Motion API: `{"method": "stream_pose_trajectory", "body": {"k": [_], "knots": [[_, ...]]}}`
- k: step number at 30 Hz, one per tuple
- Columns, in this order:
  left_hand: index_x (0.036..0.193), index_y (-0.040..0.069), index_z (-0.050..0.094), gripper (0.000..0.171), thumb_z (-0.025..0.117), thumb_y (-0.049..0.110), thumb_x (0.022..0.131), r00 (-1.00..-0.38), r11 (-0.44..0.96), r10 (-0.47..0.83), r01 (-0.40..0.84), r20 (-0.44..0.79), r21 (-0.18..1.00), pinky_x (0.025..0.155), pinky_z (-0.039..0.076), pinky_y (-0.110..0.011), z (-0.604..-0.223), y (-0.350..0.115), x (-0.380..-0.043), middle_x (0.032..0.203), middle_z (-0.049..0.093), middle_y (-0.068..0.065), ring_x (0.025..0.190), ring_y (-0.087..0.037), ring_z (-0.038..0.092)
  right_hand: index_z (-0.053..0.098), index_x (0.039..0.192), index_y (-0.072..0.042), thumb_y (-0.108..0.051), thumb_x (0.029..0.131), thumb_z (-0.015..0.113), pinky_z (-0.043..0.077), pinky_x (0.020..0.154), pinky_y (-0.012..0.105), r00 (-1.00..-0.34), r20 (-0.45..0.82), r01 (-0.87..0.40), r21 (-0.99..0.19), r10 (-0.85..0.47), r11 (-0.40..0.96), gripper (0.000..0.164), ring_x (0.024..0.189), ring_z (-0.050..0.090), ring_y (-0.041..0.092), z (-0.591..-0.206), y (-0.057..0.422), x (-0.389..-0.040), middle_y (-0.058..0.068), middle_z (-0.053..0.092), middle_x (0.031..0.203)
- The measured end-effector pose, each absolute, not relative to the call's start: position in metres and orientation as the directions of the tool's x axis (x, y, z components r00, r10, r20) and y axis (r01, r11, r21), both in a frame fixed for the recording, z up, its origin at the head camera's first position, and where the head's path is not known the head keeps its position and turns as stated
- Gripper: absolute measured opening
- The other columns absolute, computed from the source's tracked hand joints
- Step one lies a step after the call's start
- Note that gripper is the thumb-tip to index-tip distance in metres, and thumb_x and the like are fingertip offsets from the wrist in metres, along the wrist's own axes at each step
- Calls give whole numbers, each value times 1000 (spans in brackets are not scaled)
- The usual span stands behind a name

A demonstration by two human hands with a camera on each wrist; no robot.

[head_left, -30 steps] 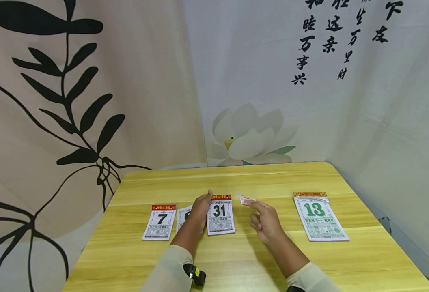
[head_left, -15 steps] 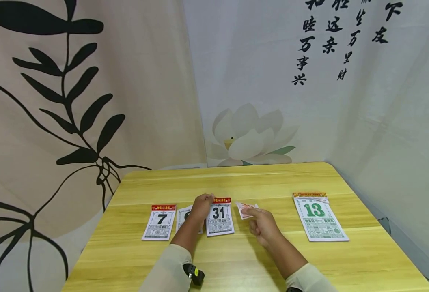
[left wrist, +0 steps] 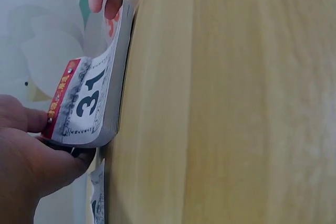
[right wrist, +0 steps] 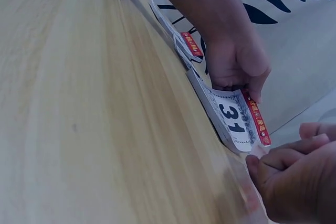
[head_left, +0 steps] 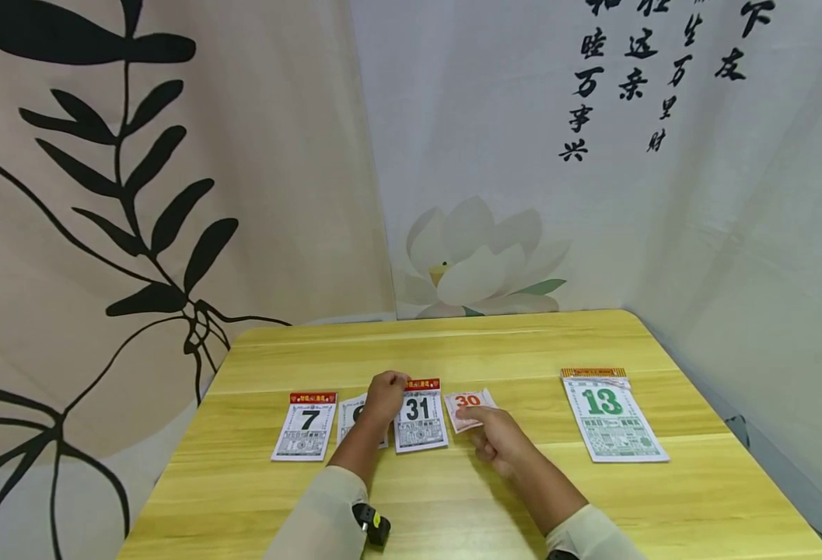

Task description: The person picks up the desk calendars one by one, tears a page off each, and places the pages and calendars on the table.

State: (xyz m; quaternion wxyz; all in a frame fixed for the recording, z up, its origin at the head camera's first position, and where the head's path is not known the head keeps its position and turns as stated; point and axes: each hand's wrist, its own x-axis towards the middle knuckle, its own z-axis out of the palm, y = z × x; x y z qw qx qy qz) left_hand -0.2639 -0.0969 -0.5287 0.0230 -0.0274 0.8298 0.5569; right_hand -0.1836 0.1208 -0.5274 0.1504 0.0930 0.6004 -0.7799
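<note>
My left hand (head_left: 386,397) grips the top left corner of a tear-off calendar (head_left: 421,424) whose page reads 31 under a red header strip. In the left wrist view its fingers pinch the end of that red strip (left wrist: 62,90). To the right of the calendar, my right hand (head_left: 505,441) pinches a loose calendar leaf (head_left: 466,400) by its lower right part. A red 30 faces up on this leaf. Another leaf (head_left: 350,412) with black print lies to the left of the 31 calendar, partly hidden by my left hand and forearm.
A thin red-topped calendar (head_left: 304,432) showing 7 lies at the left of the wooden table (head_left: 452,513). Towards the right edge is a bigger calendar (head_left: 613,424) with a green 13. Behind the table hangs a printed cloth (head_left: 299,155).
The leaf in my right hand has tipped flatter and come down, so its red 30 now shows. The 31 calendar and my left hand have shifted slightly left and nearer.
</note>
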Motion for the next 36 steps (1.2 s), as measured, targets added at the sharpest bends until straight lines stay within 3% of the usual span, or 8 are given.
{"method": "stream_pose_trajectory", "body": {"k": [5,9,11,17,20,23,28,36], "knots": [[126,-2,72,33,50,20,116,-999,481,-10,-46,-47,875,86,54,-44,-528,-97,-263,120,72,-25,96,-29,64,59,140,6,-21,105,64,27,45,15,-931,-327,355,-917,-165,-184,44,45,31,-1,-527,120,-180,-10,69,78],[119,-1,73,26,56,18,115,-1000,526,-5,-20,-20,850,80,54,-42,-528,-98,-263,113,73,-21,91,-26,64,49,151,6,-25,109,59,25,44,15,-914,-354,389,-905,-201,-175,53,45,30,0,-524,120,-177,-14,49,61],[119,-1,74,24,59,17,113,-1000,532,2,1,0,847,81,57,-42,-529,-98,-263,113,75,-19,94,-27,68,46,153,6,-29,111,55,24,44,15,-906,-366,403,-899,-212,-171,55,46,29,-1,-523,121,-175,-12,49,66],[121,2,75,18,69,12,107,-1000,545,20,30,23,838,82,59,-41,-532,-97,-265,130,69,-25,104,-31,70,46,147,3,-45,116,46,24,44,13,-886,-390,437,-883,-249,-171,57,46,30,-4,-524,126,-176,5,70,103],[117,2,76,14,71,9,105,-999,589,12,49,52,806,86,59,-43,-534,-96,-267,133,64,-27,111,-32,66,46,146,2,-47,117,43,25,44,13,-875,-401,456,-870,-271,-186,57,46,30,-4,-526,128,-177,5,69,99],[112,1,77,11,71,6,104,-996,628,20,84,92,774,91,59,-45,-536,-95,-269,124,67,-26,115,-34,64,45,149,1,-49,118,40,26,43,12,-862,-412,478,-854,-295,-203,59,46,31,-5,-527,129,-178,2,65,93],[110,-1,77,11,69,2,103,-994,645,33,103,106,757,92,60,-45,-537,-92,-271,110,72,-21,106,-31,68,45,146,-3,-53,118,37,26,42,11,-834,-440,521,-827,-333,-212,58,45,31,-5,-527,129,-179,0,61,88],[115,1,76,13,67,5,107,-998,642,37,58,44,765,90,59,-43,-535,-92,-269,116,72,-19,103,-27,68,42,146,-4,-57,117,35,24,43,12,-816,-435,531,-823,-381,-199,62,45,30,-5,-528,133,-178,-1,60,83]]}}
